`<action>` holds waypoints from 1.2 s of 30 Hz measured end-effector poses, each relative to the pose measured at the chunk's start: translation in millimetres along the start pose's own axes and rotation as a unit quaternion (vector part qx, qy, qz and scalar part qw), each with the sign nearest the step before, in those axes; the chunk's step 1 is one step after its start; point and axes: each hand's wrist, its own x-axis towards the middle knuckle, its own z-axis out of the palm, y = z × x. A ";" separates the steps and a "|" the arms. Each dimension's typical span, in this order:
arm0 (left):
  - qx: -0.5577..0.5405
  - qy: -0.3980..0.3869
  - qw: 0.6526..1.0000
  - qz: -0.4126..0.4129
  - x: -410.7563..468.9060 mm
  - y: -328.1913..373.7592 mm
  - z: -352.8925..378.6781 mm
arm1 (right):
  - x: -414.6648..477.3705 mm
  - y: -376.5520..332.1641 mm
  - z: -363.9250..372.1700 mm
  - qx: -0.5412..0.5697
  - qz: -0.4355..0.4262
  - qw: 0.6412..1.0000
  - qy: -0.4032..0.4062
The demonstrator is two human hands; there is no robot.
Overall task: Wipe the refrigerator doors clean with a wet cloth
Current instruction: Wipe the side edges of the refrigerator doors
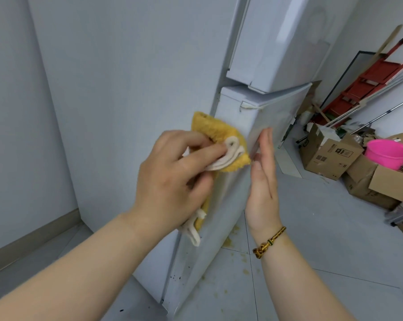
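A white refrigerator stands in front of me, seen from its side. Its lower door [279, 117] is swung partly open, and the upper door [277, 42] sits above it. My left hand [172, 172] grips a folded yellow cloth [216, 130] with a white border and presses it against the side edge of the lower door. My right hand [264, 179] lies flat with straight fingers against the front face of that door, near its edge. A braided bracelet is on my right wrist.
A white wall panel [126, 89] stands at the left, close to the fridge. Cardboard boxes [328, 154], a pink basin [388, 154], a red ladder [376, 79] and metal poles crowd the right. Yellowish stains [228, 242] mark the tiled floor below the door.
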 end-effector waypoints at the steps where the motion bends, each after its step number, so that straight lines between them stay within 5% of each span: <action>1: 0.016 0.011 0.999 0.025 9.8 6.3 5.2 | 0.1 -1.2 -1.8 0.003 0.003 1.000 -0.002; 5: 0.047 -0.004 0.997 0.065 -4.5 10.5 19.9 | -0.1 -5.1 -10.9 0.020 0.021 0.999 -0.030; 10: 0.045 -0.123 0.989 0.073 -59.3 3.6 9.0 | -0.7 -5.4 -13.9 0.019 0.016 0.999 -0.048; 18: -0.036 -0.073 0.996 0.033 -34.2 -5.4 13.8 | 0.9 3.7 -12.9 -0.029 -0.004 0.998 -0.052; 24: -0.038 -0.211 0.976 -0.039 -109.4 -24.2 -10.0 | -28.0 15.6 8.5 -0.036 0.035 0.999 0.005; 29: -0.048 -0.118 0.977 -0.170 -96.9 -28.1 -1.8 | -35.3 26.0 16.9 -0.035 0.052 0.998 -0.013; 36: -0.059 -0.087 0.975 -0.196 -147.8 -19.7 31.6 | -36.1 36.5 19.4 -0.068 0.025 0.997 -0.006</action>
